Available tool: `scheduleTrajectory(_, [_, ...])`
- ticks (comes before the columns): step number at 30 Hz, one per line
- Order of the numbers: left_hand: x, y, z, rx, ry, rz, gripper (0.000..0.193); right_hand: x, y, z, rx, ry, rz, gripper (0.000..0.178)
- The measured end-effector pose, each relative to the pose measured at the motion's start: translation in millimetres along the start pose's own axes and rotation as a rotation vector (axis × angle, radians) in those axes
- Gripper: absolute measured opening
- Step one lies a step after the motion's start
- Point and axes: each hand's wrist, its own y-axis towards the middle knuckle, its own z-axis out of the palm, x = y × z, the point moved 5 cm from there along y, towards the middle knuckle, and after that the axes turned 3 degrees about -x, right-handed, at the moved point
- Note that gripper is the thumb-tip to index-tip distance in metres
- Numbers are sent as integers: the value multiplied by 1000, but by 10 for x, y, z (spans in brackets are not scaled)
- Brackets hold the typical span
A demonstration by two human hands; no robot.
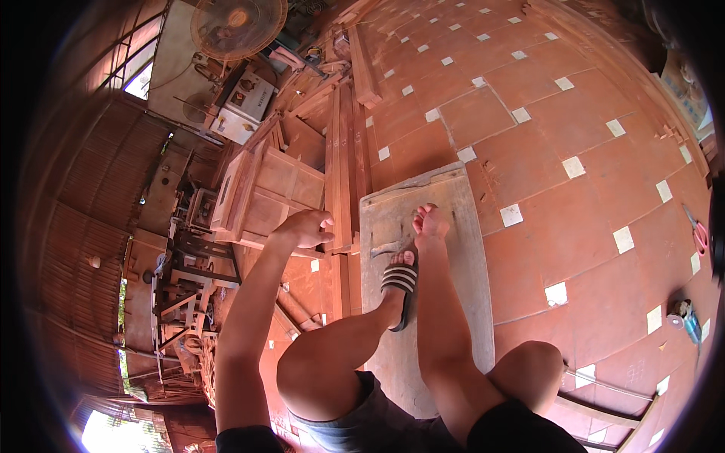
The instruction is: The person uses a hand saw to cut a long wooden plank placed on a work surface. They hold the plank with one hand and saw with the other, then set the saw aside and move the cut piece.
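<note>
My left hand (306,228) hangs over the wooden beams, left of the board. Its fingers are bent, a gap shows between the fingertips, and nothing is seen in it. Over the worn wooden board (461,317), my right hand (430,221) is closed, its fingers curled in. Whether anything small sits inside that hand is hidden. On the board, left of my right wrist, lies a small curved grey object (387,248), partly covered, its kind unclear. My foot in a black sandal with white stripes (399,278) rests on the board just below it.
Long reddish beams (341,158) and a wooden cabinet frame (283,181) stand to the left. Behind are a machine with a light panel (245,102) and a large fan (238,26). Pink-handled scissors (701,235) and a blue power tool (689,323) lie on the tiled floor (529,257).
</note>
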Motion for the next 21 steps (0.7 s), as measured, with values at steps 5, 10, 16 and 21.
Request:
scheduleTrajectory(5, [-225, 733, 152, -2, -85, 130, 47, 456, 195, -214, -124, 101, -55, 26])
scheduleTrajectory(10, [-184, 1395, 366, 3, -179, 249, 48, 633, 461, -124, -50, 4, -149, 30])
scheduleTrajectory(16, [396, 1994, 786, 79, -152, 185, 52, 956, 604, -93, 13, -324, -345, 33])
scheduleTrajectory(21, [1192, 2846, 1301, 69, -232, 130, 53, 1321, 389, -36, -13, -660, -581, 30])
